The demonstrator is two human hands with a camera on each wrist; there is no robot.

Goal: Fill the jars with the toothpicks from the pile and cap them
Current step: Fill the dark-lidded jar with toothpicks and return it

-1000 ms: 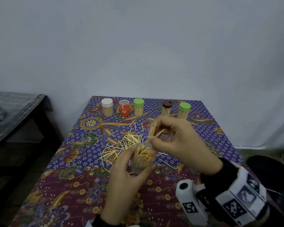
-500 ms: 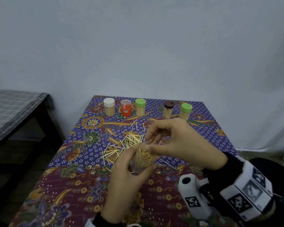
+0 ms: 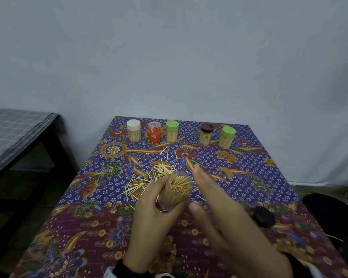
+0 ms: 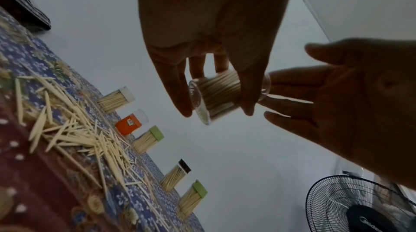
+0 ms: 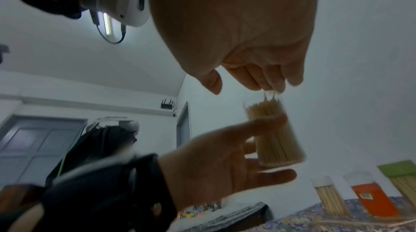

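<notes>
My left hand (image 3: 149, 209) grips a clear uncapped jar (image 3: 176, 190) packed with toothpicks, tilted away from me above the patterned tablecloth. My right hand (image 3: 207, 194) is beside the jar's mouth with its fingers straight and nothing in it. In the right wrist view its fingertips (image 5: 271, 83) touch two toothpicks that stick up from the jar (image 5: 275, 134). The left wrist view shows the jar (image 4: 216, 97) lying sideways in my left fingers. The loose toothpick pile (image 3: 159, 173) lies just beyond the jar.
Five filled jars stand along the table's far edge: white cap (image 3: 133, 130), orange jar (image 3: 154, 131), green cap (image 3: 172, 131), brown cap (image 3: 206, 134), green cap (image 3: 227, 137). A blurred dark round thing (image 3: 264, 217) lies at the right. A bench (image 3: 18, 137) stands left, a fan (image 4: 360, 205) right.
My right hand pinched toothpicks over the jar's mouth a second ago; it has since let go, opened flat and dropped beside the mouth. The left hand keeps hold of the jar.
</notes>
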